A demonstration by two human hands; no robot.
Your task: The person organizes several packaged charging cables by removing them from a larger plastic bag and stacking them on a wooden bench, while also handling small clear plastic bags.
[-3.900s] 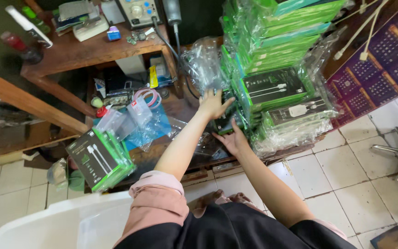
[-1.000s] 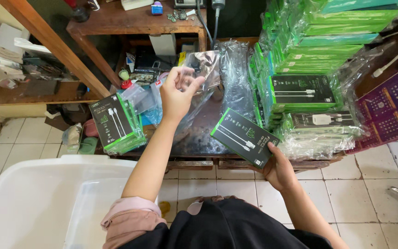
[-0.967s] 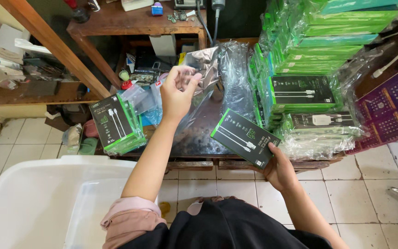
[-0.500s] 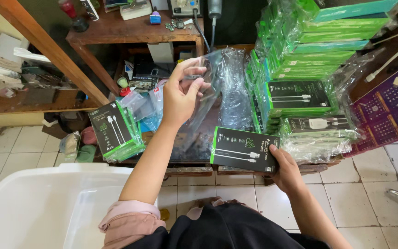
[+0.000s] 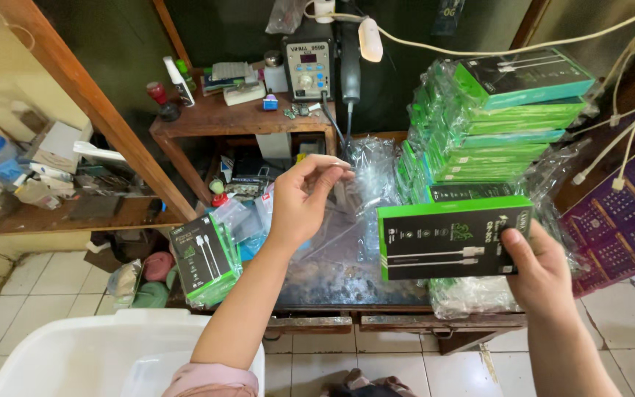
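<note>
My right hand (image 5: 545, 272) holds a flat black and green box with a white cable pictured on it (image 5: 450, 239), lifted in front of me. My left hand (image 5: 304, 200) is raised at the middle and pinches a clear plastic bag (image 5: 347, 220) between thumb and fingers; the bag hangs down over a dark tabletop (image 5: 347, 287). Behind the box stands a tall stack of like green boxes (image 5: 494, 117) in clear wrap.
A small pile of the same boxes (image 5: 203, 257) leans at the left of the tabletop. A white plastic tub (image 5: 90, 360) sits at lower left. A wooden shelf (image 5: 244, 117) holds a soldering station (image 5: 309, 68) and small items. White cables (image 5: 626, 95) hang at right.
My right hand has lifted the box higher and turned it level. My left hand has kept hold of the clear bag and drawn it up. The view has moved closer.
</note>
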